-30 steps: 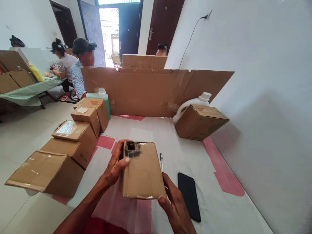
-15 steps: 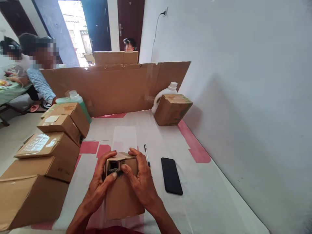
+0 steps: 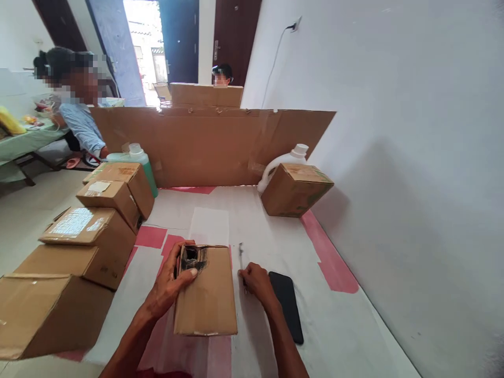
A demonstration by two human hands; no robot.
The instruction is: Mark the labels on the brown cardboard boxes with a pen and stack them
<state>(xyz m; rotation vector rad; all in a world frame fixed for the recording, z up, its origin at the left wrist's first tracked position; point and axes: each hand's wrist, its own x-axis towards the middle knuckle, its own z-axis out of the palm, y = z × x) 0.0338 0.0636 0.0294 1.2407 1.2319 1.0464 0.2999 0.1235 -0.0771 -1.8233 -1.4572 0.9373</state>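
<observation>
Left hand clasps box; right hand pinches pen beside phone.

Along my left runs a row of closed cardboard boxes, with a green bottle standing at its far end. A tall cardboard sheet stands upright across the back of my table. Near the wall sits a tilted box, and a white jug shows just behind it. A black phone lies flat on the white and red cover. Beyond the sheet, a person in a light blue sleeve sits at a green-covered table
</observation>
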